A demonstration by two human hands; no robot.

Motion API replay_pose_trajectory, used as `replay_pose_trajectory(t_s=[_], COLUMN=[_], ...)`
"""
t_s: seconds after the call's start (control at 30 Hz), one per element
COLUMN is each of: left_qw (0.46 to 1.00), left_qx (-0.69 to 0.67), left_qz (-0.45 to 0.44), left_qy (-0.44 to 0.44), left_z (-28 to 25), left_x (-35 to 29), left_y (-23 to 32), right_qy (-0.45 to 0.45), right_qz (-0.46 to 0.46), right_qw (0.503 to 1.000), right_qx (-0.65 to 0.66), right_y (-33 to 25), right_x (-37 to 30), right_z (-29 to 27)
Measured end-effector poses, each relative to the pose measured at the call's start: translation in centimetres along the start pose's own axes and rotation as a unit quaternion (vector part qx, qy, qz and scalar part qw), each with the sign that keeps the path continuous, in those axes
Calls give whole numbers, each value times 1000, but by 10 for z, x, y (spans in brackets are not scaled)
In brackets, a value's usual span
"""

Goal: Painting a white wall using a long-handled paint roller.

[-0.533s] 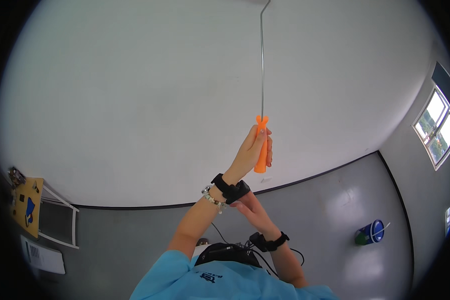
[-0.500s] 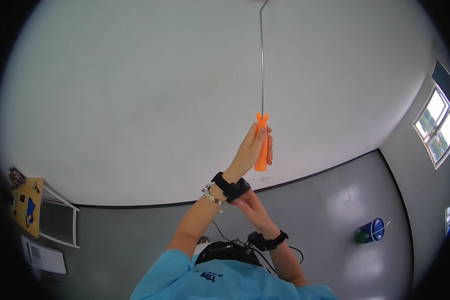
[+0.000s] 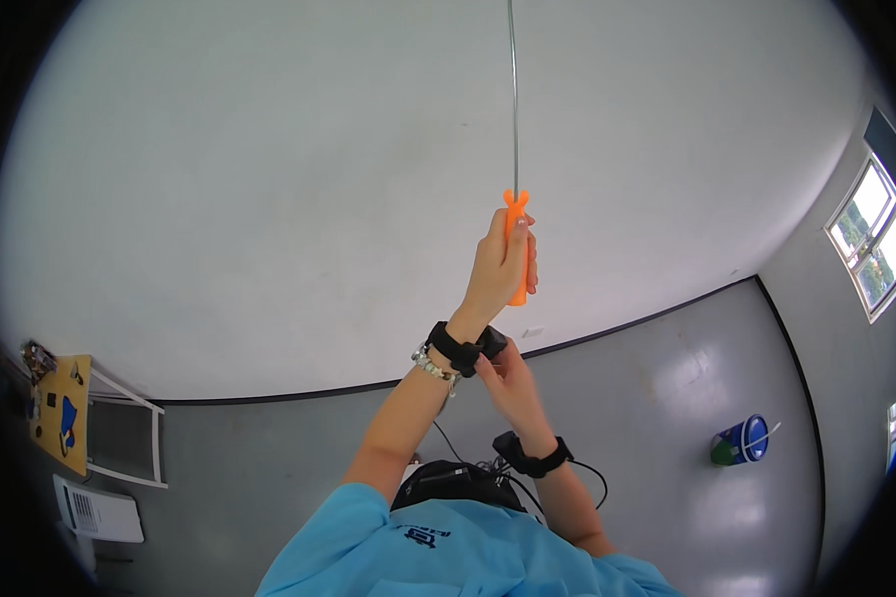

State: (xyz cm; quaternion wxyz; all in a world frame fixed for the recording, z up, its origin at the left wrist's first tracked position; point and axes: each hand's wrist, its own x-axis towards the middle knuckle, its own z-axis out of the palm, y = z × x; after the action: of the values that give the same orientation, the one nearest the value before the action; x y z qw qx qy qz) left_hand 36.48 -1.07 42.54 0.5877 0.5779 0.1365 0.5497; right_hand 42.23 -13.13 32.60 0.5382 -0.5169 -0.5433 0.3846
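My left hand (image 3: 495, 267) is raised before the wall and wrapped around the orange handle (image 3: 516, 239) of a paint roller. A thin metal rod (image 3: 515, 99) runs from the handle straight up past the top edge, so the roller's head is out of view. On my left wrist are a black strap with a small black box (image 3: 491, 342) and a beaded bracelet (image 3: 431, 367). The fingers of my right hand (image 3: 513, 388) are closed against that box from below. Another black band (image 3: 536, 460) sits on my right wrist.
A pale wall (image 3: 269, 219) fills the view ahead, with a dark skirting (image 3: 299, 395) along the grey floor. A blue bucket (image 3: 735, 443) with a stick in it stands at right. At left are a wooden-topped table (image 3: 70, 438) and a white panel (image 3: 105, 510). A window (image 3: 866, 239) is far right.
My left hand and the roller have risen, and the bend in the rod has left the view. My right hand has moved up with the left wrist.
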Motion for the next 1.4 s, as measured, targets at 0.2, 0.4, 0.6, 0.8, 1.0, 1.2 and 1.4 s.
replay_pose_trajectory(t_s=[0.2, 0.4, 0.6, 0.8, 1.0, 1.2, 1.4], left_qw=[1000, 999, 999, 999, 999, 999, 999], left_qx=[-17, -26, -38, -30, -33, -41, -21], left_qz=[-2, 17, 19, 15, 6, -1, -1], left_qy=[17, 7, 11, 14, 26, 32, 44], left_z=[1, 2, 6, 5, 7, 9, 8], left_x=[5, 10, 13, 14, 11, 14, 12], left_y=[-5, -7, -9, -7, -5, -8, -7], right_qy=[166, 112, 109, 90, 56, 0, -47], right_qz=[-117, -154, -138, -76, 73, 183, 184], right_qw=[967, 977, 974, 991, 964, 949, 980], right_qx=[-154, -99, -142, -62, 250, 258, 60], right_y=[-9, -13, -17, -19, -26, -13, -23], right_x=[-50, -54, -50, -39, -19, -3, -15], right_z=[33, 55, 50, 49, 55, 55, 51])
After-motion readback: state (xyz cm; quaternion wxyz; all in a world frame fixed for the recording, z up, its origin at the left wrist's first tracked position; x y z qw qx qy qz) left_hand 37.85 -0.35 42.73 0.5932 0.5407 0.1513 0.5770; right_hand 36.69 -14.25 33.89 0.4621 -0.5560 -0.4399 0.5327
